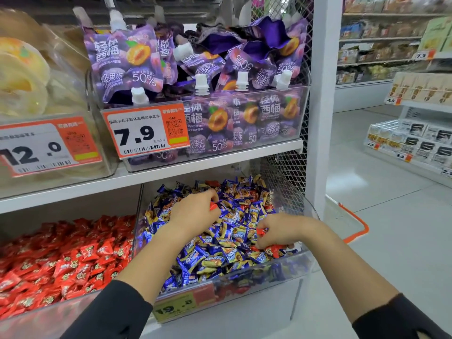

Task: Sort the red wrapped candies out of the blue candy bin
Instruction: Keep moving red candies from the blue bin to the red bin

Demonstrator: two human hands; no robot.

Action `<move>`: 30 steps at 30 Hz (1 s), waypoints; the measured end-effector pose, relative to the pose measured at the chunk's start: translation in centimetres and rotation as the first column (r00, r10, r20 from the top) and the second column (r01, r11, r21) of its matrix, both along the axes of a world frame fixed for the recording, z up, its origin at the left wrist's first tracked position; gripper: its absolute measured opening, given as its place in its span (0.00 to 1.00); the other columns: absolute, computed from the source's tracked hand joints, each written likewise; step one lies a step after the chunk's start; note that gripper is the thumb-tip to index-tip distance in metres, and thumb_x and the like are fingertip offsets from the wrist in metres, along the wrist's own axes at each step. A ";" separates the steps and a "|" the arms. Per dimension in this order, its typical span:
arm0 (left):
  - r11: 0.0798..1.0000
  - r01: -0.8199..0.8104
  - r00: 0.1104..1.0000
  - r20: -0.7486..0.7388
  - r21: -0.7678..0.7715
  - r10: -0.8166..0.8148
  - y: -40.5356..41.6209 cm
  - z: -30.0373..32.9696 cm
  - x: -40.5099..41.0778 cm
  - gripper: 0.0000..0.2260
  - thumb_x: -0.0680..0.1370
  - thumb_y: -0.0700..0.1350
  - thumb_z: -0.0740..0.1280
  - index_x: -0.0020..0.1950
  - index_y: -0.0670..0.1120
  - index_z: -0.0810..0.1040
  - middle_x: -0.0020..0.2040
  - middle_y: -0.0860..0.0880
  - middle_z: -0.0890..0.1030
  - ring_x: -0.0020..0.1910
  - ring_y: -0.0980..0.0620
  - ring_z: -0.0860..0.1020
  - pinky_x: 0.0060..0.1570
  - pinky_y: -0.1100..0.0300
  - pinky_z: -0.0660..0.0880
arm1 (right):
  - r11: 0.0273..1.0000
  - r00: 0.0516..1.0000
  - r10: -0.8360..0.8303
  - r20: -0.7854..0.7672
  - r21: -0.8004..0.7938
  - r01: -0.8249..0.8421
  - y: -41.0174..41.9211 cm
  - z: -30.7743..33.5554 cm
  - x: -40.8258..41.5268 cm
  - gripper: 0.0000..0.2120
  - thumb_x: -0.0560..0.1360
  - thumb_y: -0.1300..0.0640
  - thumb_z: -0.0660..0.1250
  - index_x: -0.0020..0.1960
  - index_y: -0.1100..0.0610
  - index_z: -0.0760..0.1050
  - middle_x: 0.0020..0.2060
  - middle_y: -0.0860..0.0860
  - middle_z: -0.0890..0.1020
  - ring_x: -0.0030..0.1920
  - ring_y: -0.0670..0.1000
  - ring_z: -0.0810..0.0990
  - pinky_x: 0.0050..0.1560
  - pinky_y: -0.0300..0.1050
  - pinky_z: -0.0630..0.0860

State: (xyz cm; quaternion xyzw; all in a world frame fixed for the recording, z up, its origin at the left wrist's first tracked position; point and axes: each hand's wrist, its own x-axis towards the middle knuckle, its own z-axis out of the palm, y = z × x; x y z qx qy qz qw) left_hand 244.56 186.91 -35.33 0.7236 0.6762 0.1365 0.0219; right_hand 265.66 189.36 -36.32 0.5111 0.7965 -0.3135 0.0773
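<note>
The left hand [193, 211] lies knuckles-up on the heap of blue wrapped candies [220, 250], its fingers curled down into the pile, and a red wrapped candy [213, 206] shows at its thumb side, held in that curl. The right hand [276, 231] rests lower and nearer the front of the same heap, fingers bent inward, pinching a second red candy [260, 232] between thumb and fingertips. Just below the right hand, touching the blue wrappers at the front right corner, lies another red piece [276, 250], and a few more red wrappers [267, 206] peek out among the blue ones toward the back right of the pile. Both forearms reach in from the bottom of the view, each ending in a black sleeve [110, 314]. The candies fill a clear plastic bin [303, 263] on the lower shelf, with a yellow-and-orange price label [181, 304] on its front wall reading 19.8. Just to the left, behind a clear divider, a neighbouring bin [49, 311] is packed with red wrapped candies [73, 258]. On the shelf above the blue bin stands a clear bin of purple spouted jelly pouches [127, 62] with a price tag [144, 130] showing 7.9; beside it on the left, a bin of pale yellow packaged goods [22, 77] carries a tag [46, 145] showing 12.0. To the right, past a white upright post [320, 94], an orange basket handle [359, 223] juts out over the pale floor, and further shelves [415, 133] of goods stand well apart.
</note>
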 end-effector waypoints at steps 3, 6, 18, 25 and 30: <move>1.000 -0.012 1.000 -0.014 0.022 0.012 -0.6 0.2 -0.3 0.06 0.78 0.51 0.60 0.51 0.55 0.76 0.42 0.55 0.79 0.39 0.53 0.77 0.33 0.60 0.71 | 1.000 1.000 0.006 0.025 -0.010 -0.006 0.0 -0.4 -0.4 0.18 0.75 0.48 0.69 0.61 0.55 0.76 0.35 0.47 0.74 0.36 0.48 0.73 0.36 0.39 0.71; 1.000 0.014 0.999 -0.033 -0.012 -0.015 -1.3 0.4 -0.2 0.07 0.77 0.55 0.62 0.48 0.55 0.77 0.37 0.57 0.77 0.36 0.58 0.75 0.29 0.63 0.65 | 0.998 0.996 0.050 0.072 0.046 -0.053 -0.1 -0.7 -0.9 0.10 0.75 0.46 0.69 0.42 0.50 0.72 0.33 0.45 0.69 0.33 0.45 0.68 0.34 0.39 0.64; 0.886 0.289 0.801 -0.415 -0.364 -0.432 -1.9 -0.9 4.5 0.17 0.77 0.55 0.66 0.65 0.57 0.76 0.58 0.53 0.80 0.55 0.50 0.78 0.38 0.58 0.72 | 0.974 0.993 -0.107 0.057 0.209 0.093 0.7 -1.1 0.8 0.19 0.77 0.50 0.65 0.34 0.55 0.62 0.29 0.50 0.67 0.29 0.49 0.65 0.30 0.44 0.61; 0.992 0.067 0.810 -0.574 -0.108 -0.118 -0.9 -1.4 3.2 0.05 0.78 0.41 0.61 0.41 0.46 0.70 0.39 0.48 0.77 0.36 0.48 0.75 0.31 0.59 0.66 | 0.969 0.987 -0.160 -0.010 0.191 0.159 0.5 -0.6 1.6 0.16 0.78 0.53 0.64 0.35 0.55 0.63 0.28 0.49 0.69 0.27 0.49 0.67 0.28 0.40 0.65; 0.977 0.016 0.833 -0.537 -0.214 -0.132 -1.1 -0.7 3.5 0.12 0.78 0.53 0.63 0.44 0.45 0.75 0.42 0.48 0.79 0.43 0.48 0.78 0.39 0.57 0.70 | 0.983 0.989 -0.135 -0.059 0.115 0.141 0.3 -0.4 1.3 0.12 0.77 0.55 0.64 0.38 0.57 0.66 0.29 0.50 0.75 0.26 0.47 0.73 0.27 0.38 0.71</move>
